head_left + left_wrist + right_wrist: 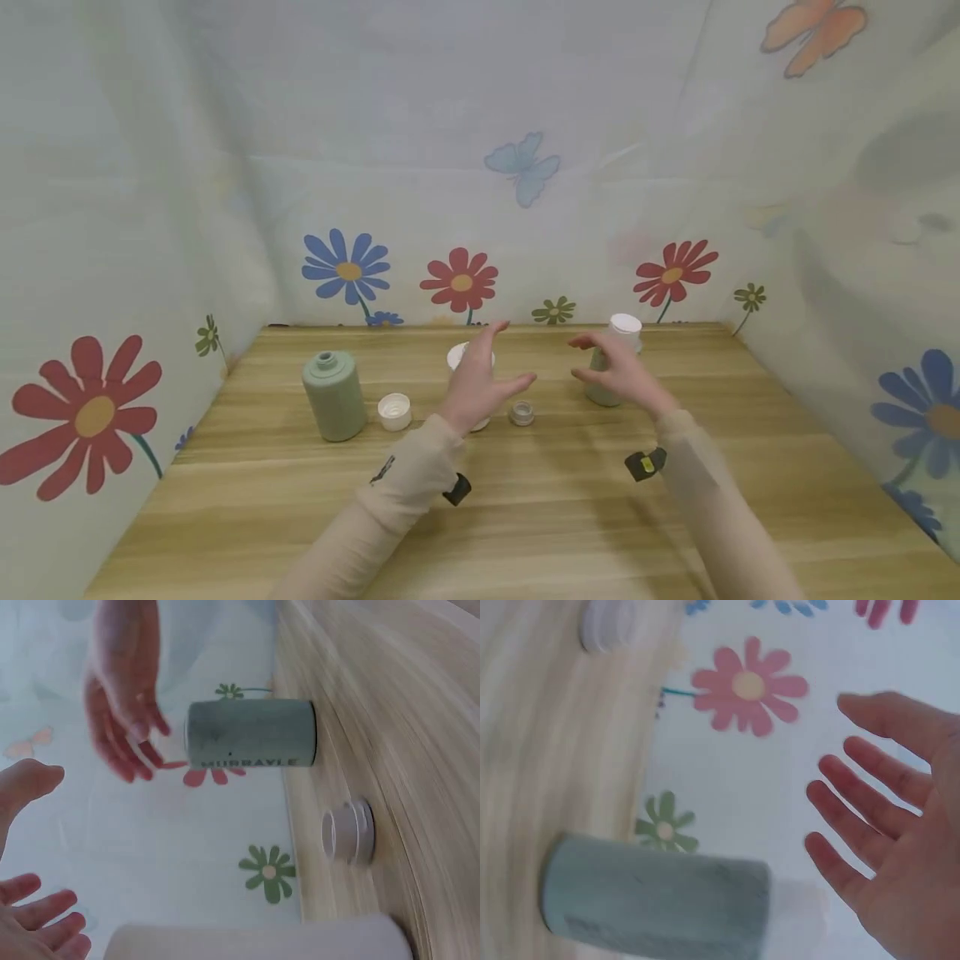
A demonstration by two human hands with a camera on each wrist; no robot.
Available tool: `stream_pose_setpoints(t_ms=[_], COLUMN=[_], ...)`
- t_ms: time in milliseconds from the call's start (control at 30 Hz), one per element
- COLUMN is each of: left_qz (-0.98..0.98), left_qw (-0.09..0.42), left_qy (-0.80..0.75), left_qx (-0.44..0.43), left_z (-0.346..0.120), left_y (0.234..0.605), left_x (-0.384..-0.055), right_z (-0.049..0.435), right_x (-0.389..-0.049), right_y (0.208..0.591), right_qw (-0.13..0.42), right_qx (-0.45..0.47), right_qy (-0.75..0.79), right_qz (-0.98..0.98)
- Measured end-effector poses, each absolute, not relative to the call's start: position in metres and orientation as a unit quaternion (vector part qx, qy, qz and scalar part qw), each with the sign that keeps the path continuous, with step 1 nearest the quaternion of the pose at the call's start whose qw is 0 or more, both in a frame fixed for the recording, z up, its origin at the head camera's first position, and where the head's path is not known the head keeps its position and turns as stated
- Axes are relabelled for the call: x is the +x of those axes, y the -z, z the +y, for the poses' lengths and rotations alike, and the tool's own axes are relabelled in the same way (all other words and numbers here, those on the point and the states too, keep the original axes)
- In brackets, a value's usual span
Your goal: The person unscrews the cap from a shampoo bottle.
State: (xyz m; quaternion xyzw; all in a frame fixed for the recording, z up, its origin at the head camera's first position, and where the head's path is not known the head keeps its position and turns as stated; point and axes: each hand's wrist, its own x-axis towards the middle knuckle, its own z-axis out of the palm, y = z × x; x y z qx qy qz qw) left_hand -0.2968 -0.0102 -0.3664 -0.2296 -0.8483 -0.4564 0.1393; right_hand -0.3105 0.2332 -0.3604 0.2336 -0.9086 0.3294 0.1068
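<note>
My left hand (480,379) hovers with fingers and thumb spread, holding nothing. It partly hides a white container (456,357); in the left wrist view a long white body (262,941) lies along the bottom edge. My right hand (622,375), also spread and holding nothing, is nearest to a green bottle with a white top (625,325). That green bottle (656,896) shows below and left of the hand in the right wrist view, apart from the fingers. Its side reads "MURRAYLE" in the left wrist view. A small pale collar-like cap (521,413) sits between the hands.
At the left of the wooden table (525,517) stands a second green bottle (335,400) with a bare narrow neck. Beside it is a white round cap (394,412). Flower-printed cloth (585,250) hangs behind the table and at both sides.
</note>
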Motion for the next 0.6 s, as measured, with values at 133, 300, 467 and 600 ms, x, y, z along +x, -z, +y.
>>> stream_pose_setpoints(t_ms=[133, 300, 467, 600], left_qz=[-0.848, -0.849, -0.850, -0.851], left_qw=[0.096, 0.074, 0.023, -0.014], left_qy=[0.453, 0.449, 0.468, 0.479], left_qx=[-0.260, -0.269, -0.240, -0.217], left_z=[0.018, 0.051, 0.078, 0.102], left_y=[0.372, 0.388, 0.402, 0.406], left_x=[-0.310, -0.330, -0.346, -0.356], right_z=[0.246, 0.260, 0.275, 0.287], right_x=[-0.313, -0.318, -0.326, -0.333], right_y=[0.347, 0.341, 0.339, 0.337], right_qw=[0.166, 0.187, 0.154, 0.132], right_qx=[0.200, 0.167, 0.135, 0.117], right_qy=[-0.325, -0.330, -0.324, -0.321], right_qz=[-0.909, -0.910, -0.924, -0.930])
